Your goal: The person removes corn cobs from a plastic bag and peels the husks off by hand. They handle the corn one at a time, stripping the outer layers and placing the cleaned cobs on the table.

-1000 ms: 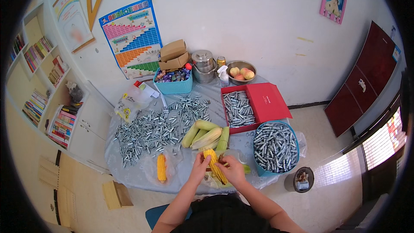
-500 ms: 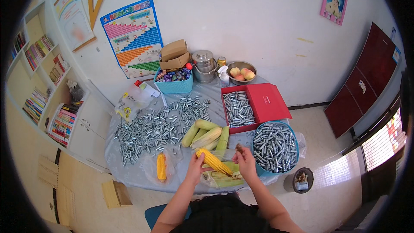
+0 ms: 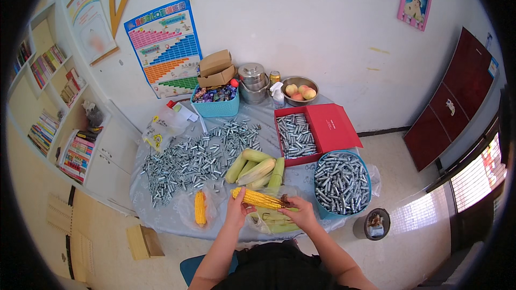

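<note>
My left hand [image 3: 237, 210] is closed round one end of a peeled yellow corn cob [image 3: 258, 198], held nearly level above the table's front. At its other end, my right hand [image 3: 301, 212] pinches the dark brown corn silk [image 3: 285, 200]. Green husks [image 3: 277, 222] lie on a clear plastic bag below the hands. Just beyond the cob is a pile of unpeeled corn ears [image 3: 257, 172] in pale green husks. A second peeled cob [image 3: 200, 208] rests on another plastic bag to the left.
Many small metal cylinders [image 3: 185, 164] are spread over the table's left half. More fill a red box [image 3: 318, 156] and a blue tub [image 3: 370, 182] on the right. A basket [image 3: 217, 108], a steel pot [image 3: 252, 81] and a peach bowl [image 3: 316, 91] stand behind. A bin [image 3: 361, 228] is on the floor.
The cob has swung from slanting to nearly level and shifted slightly left. My right hand has come down and left from beside the cob onto its silky end.
</note>
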{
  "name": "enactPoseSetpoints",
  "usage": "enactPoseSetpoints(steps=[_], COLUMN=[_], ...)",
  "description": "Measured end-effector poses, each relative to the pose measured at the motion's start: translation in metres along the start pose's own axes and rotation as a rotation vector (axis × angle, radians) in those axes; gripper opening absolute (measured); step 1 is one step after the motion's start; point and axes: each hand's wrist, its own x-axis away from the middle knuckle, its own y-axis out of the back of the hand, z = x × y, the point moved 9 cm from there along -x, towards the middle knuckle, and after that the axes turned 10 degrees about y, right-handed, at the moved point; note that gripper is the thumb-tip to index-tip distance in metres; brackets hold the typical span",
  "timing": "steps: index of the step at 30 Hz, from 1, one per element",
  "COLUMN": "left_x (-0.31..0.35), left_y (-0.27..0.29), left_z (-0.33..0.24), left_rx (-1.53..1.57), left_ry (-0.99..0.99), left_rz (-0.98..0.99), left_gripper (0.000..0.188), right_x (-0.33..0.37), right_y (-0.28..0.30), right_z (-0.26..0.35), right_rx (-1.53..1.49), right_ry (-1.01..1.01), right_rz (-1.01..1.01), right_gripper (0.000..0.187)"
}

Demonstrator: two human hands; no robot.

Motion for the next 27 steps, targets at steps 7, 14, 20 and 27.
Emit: enactPoseSetpoints(steps=[7,14,20,27], left_x=[-0.001,0.011,0.013,0.005], left_y=[0.013,0.007,-0.002,0.007], left_z=[-0.001,-0.012,-0.019,-0.008], left_rx=[-0.043,-0.136,-0.329,-0.287], left_ry=[0.029,-0.071,-0.227,-0.16], left_rz=[-0.076,-0.208,-0.203,-0.159], left_gripper=[0.036,0.035,0.029,0.031], right_x=[0.005,-0.002,-0.018,-0.043], right_y=[-0.005,-0.002,-0.006,0.025], right_z=[-0.019,0.004,0.022,-0.017], right_rx=[-0.127,0.351,0.441,-0.39], right_ry=[-0.173,0.052,0.092,-0.128], right_rz=[0.061,0.114,0.084,-0.307], right_gripper=[0.015,0.017,0.015,0.013])
